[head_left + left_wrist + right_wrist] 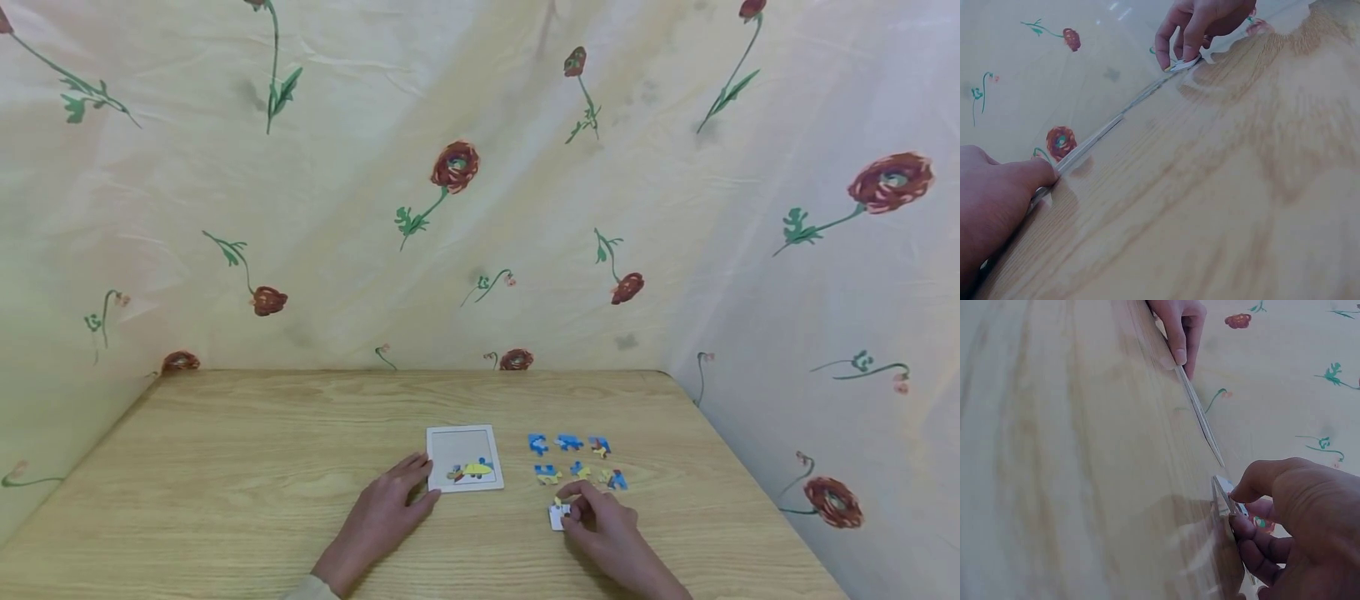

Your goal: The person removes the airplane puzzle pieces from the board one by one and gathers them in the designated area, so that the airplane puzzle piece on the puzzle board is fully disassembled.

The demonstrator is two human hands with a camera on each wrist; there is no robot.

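A square white-rimmed puzzle tray (pixel 497 460) lies flat on the table, with yellow and blue picture pieces (pixel 476 470) in its lower part. Against its left edge rests my left hand (pixel 386 507), the thumb by the lower left corner and the fingers along the side. Farther right, my right hand (pixel 606 527) pinches a mostly white jigsaw piece (pixel 556 518) between thumb and fingers. In the right wrist view that piece (pixel 1225 485) is tilted up from the table. Its picture is mostly hidden by my fingers.
Loose blue and yellow jigsaw pieces lie in two rows beyond my right hand, among them a top-left piece (pixel 537 443) and a bottom-right piece (pixel 617 479). The wooden table (pixel 247 467) meets a flowered cloth (pixel 337 208) behind and at both sides.
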